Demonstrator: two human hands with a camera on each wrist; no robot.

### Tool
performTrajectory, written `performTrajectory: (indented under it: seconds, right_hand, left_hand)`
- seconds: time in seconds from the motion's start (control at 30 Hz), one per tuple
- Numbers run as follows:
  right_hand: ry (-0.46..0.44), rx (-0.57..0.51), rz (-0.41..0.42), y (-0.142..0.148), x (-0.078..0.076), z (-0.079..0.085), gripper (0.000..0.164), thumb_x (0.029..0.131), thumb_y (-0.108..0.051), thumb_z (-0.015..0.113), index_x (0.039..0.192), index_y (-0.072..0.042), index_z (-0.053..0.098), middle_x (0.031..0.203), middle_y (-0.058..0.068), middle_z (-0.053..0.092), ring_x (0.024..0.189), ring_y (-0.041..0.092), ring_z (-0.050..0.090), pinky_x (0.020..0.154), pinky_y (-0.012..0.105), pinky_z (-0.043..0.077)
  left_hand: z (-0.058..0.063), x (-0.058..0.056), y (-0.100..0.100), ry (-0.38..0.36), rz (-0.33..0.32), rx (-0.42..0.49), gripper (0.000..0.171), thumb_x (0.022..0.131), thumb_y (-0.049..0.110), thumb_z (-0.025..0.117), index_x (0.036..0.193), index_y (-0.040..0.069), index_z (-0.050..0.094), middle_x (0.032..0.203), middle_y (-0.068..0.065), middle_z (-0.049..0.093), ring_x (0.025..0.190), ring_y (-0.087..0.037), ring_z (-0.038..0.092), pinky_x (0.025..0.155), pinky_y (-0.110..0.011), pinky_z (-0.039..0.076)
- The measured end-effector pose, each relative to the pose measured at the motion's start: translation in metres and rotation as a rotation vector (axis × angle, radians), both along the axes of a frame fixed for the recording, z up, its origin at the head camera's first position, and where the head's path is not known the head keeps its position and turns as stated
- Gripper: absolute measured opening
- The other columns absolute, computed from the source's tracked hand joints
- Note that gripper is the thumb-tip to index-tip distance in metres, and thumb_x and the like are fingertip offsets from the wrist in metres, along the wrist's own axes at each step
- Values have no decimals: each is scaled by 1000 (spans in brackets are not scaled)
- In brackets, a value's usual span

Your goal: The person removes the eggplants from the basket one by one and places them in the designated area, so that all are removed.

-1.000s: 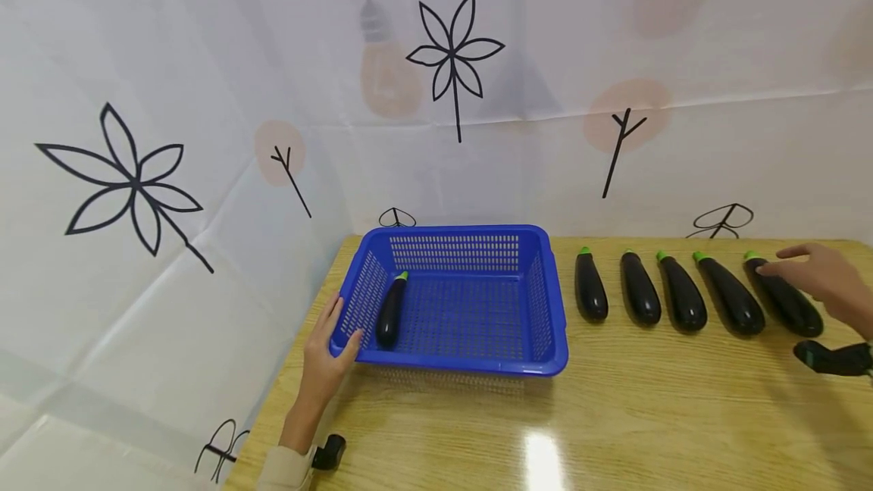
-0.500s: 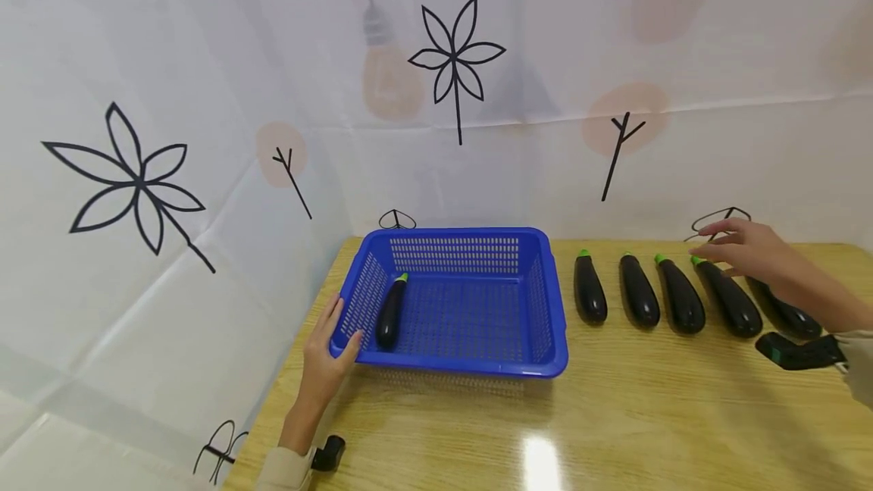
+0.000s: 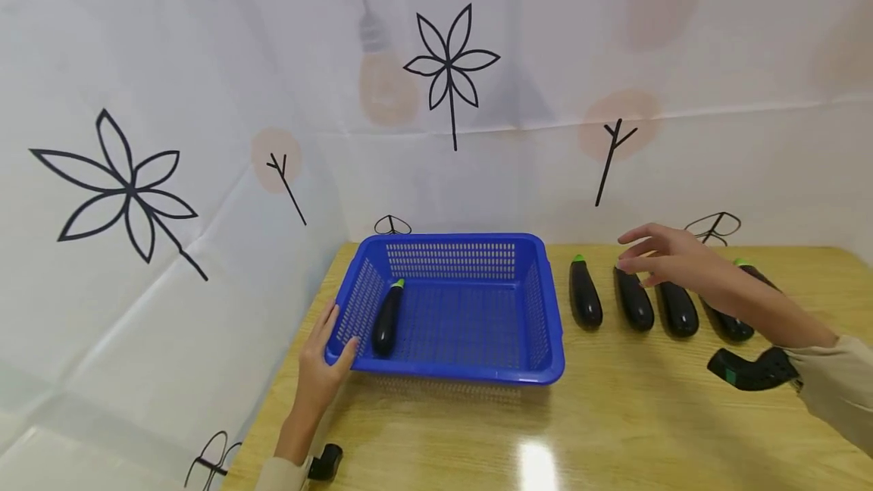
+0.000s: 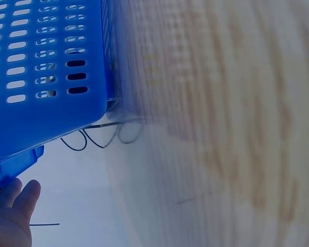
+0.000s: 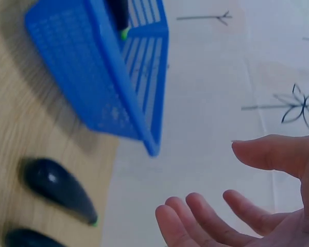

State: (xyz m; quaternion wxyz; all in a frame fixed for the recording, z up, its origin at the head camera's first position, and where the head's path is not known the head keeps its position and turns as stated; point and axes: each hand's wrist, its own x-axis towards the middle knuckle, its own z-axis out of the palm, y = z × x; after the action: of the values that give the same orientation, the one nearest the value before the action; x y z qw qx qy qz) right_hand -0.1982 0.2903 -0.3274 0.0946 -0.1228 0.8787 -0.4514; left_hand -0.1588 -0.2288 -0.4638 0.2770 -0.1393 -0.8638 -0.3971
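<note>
The blue plastic basket (image 3: 446,371) stands on the table with one eggplant (image 3: 386,320) lying inside along its left side. At the basket's front-left corner, my left hand (image 3: 320,366) touches the rim, its fingers straight along the left side and its thumb by the front edge. My right hand (image 3: 671,260) hovers over the row of eggplants to the right, fingers spread and holding nothing. Closest to the basket is one dark eggplant (image 3: 586,298); a second eggplant (image 3: 634,301) lies just below my right fingertips. The right hand and forearm partly cover the others.
A wooden table (image 3: 614,430) carries everything, backed by a white patterned cloth (image 3: 532,180) that also runs along the left. A black wrist device (image 3: 753,370) sits under the right forearm, and another wrist device (image 3: 326,462) is beside the left wrist.
My right hand has swept left across the row, from the far-right eggplant to above the second one from the basket. My left hand, the basket and the eggplants stay in place.
</note>
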Motion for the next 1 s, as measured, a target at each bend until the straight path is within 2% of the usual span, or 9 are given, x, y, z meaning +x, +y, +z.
performTrajectory:
  seconds: [0.1,0.17,0.27,0.4,0.47,0.6,0.77,0.87,1.0]
  right_hand:
    - [-9,-46,31,-14,5,3,50,95,-25,57,133,2,38,121,24,53,95,17,62,74,33,53]
    - [-15,-73,51,-22,8,5,50,95,-25,58,132,2,39,120,23,54,96,18,61,75,33,53]
    - [-25,-118,87,-34,10,7,49,94,-23,58,132,2,39,119,21,54,96,19,61,76,34,53]
    - [-35,-160,116,-54,11,10,48,93,-21,59,131,3,41,116,20,56,98,22,61,75,35,53]
    - [-44,-171,122,-65,11,13,49,92,-22,61,130,3,41,116,21,56,98,26,60,75,36,53]
    - [-76,-183,142,-82,9,14,52,91,-25,63,130,2,42,119,22,55,101,33,59,77,37,53]
    - [-107,-219,193,-101,7,13,49,91,-23,64,129,2,44,118,19,55,100,30,61,80,41,53]
    - [-115,-232,213,-110,5,12,51,90,-23,65,129,2,44,115,19,55,100,29,60,82,44,52]
    - [-148,-255,228,-123,1,9,53,89,-21,66,130,3,42,114,20,56,101,29,61,81,43,52]
  left_hand:
    - [1,0,0,14,-10,4,64,82,6,69,141,0,43,146,-12,39,129,-35,42,99,-14,28]
    - [1,-1,0,17,-11,-2,64,82,6,69,140,0,43,146,-12,39,128,-35,42,99,-20,31]
    - [1,-1,0,26,-13,-6,65,81,6,70,140,0,44,146,-12,40,127,-35,43,99,-19,32]
    - [0,-1,0,60,-31,14,65,78,2,71,138,-2,45,145,-15,40,126,-38,43,98,-10,27]
    - [-1,-2,0,68,-37,24,66,78,1,72,138,-2,45,144,-16,40,127,-39,43,98,-10,27]
    - [-2,0,-1,39,-23,23,66,80,3,71,140,-1,44,146,-13,39,129,-37,41,99,-10,26]
    - [-2,3,-2,5,-1,18,65,82,6,69,141,1,43,148,-10,37,130,-34,40,99,-11,27]
    - [-2,2,-2,13,-3,18,64,83,7,69,141,1,42,148,-10,37,130,-36,40,99,-11,26]
    - [-2,0,-1,28,-15,14,65,82,7,70,141,0,43,147,-12,38,129,-36,41,100,-11,26]
